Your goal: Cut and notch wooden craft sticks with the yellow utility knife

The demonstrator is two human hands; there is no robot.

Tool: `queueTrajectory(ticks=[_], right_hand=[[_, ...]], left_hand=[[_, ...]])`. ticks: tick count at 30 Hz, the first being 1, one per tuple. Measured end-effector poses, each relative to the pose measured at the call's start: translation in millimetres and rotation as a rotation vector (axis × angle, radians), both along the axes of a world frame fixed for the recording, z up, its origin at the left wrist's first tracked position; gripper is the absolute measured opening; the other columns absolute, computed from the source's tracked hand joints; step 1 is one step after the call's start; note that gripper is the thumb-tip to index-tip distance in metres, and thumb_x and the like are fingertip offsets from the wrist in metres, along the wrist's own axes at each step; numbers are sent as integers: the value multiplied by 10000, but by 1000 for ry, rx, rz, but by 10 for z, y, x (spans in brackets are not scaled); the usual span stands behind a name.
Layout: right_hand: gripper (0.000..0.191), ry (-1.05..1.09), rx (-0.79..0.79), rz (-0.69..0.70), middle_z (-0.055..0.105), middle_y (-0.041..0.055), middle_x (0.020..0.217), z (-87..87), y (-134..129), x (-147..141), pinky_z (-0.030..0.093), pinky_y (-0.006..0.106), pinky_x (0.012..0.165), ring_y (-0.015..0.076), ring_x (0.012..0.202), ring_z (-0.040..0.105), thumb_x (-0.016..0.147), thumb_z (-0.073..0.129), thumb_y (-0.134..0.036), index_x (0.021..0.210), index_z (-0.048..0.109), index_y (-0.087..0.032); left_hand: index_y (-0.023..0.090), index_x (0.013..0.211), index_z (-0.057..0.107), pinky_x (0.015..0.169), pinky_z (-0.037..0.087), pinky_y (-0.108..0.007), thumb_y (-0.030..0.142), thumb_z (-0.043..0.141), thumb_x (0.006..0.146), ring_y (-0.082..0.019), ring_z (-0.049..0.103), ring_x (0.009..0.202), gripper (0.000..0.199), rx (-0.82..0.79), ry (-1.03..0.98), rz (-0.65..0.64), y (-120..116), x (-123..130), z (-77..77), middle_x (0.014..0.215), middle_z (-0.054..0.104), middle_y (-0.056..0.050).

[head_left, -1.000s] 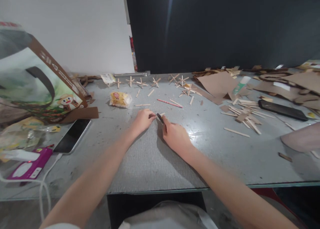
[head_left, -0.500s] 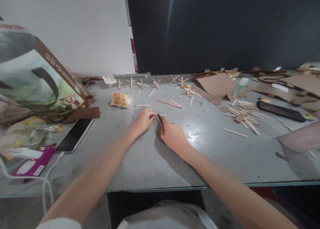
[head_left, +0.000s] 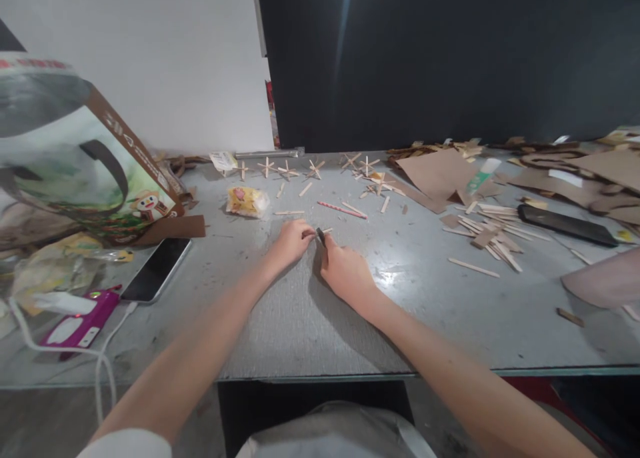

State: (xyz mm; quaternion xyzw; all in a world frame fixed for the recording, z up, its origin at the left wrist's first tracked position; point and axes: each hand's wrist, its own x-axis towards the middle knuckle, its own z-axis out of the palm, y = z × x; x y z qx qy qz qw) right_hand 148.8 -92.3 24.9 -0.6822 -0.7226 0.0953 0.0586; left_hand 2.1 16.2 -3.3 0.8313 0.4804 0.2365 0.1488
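My left hand [head_left: 291, 243] rests on the grey table with thumb and fingers pinched on a thin wooden stick [head_left: 327, 231], whose pale end shows past the fingers. Beside it my right hand [head_left: 347, 271] is closed round a small dark flat blade-like tool [head_left: 321, 234]; the tool's exact kind is too small to tell. The tool stands across the stick, its lower part hidden by my right fingers. Just beyond the hands lie a pink striped straw [head_left: 342, 209] and a loose wooden stick piece [head_left: 289, 213].
Several star shapes of crossed sticks [head_left: 287, 171] line the back. A yellow packet [head_left: 247, 202] lies nearer. At left are a phone [head_left: 157, 269], a purple power bank [head_left: 83, 321] and a large printed bag [head_left: 90, 171]. At right lie a stick pile [head_left: 493, 241], glue stick [head_left: 483, 175] and cardboard [head_left: 433, 173].
The view has shifted slightly, so things appear a little farther right. Both hands keep almost the same place and grip, the dark tool still at the stick.
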Motion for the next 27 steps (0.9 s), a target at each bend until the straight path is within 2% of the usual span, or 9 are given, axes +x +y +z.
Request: queueTrajectory(ticks=[4, 10, 18, 27], right_hand=[[634, -4, -4, 2, 783, 217, 1077, 11, -16, -16, 544, 373, 801, 320, 990, 779, 1013, 439, -159, 1636, 357, -75], [617, -3, 11, -2, 784, 225, 1066, 23, -11, -54, 548, 374, 810, 322, 1010, 778, 998, 440, -136, 1607, 393, -49], [654, -13, 15, -5, 783, 233, 1066, 27, -3, -73, 554, 373, 811, 319, 1002, 782, 1000, 449, -142, 1638, 348, -43], [616, -45, 24, -7, 792, 222, 1053, 2, -25, -75, 551, 343, 772, 299, 972, 786, 1008, 419, -124, 1618, 388, -48]], left_hand=[[200, 884, 838, 829, 484, -329, 127, 670, 939, -202, 639, 813, 192, -1, -10, 12, 11, -1, -19, 834, 720, -58], [200, 826, 833, 818, 478, -324, 109, 678, 911, -204, 644, 809, 198, -5, -32, -6, 5, -15, -3, 801, 715, -53], [205, 769, 824, 805, 477, -331, 90, 703, 873, -211, 648, 785, 197, -23, -88, 12, 10, -10, -12, 773, 712, -46], [195, 703, 795, 825, 488, -343, 77, 724, 849, -214, 650, 776, 201, -68, -218, 46, -18, -8, -1, 735, 693, -42]])
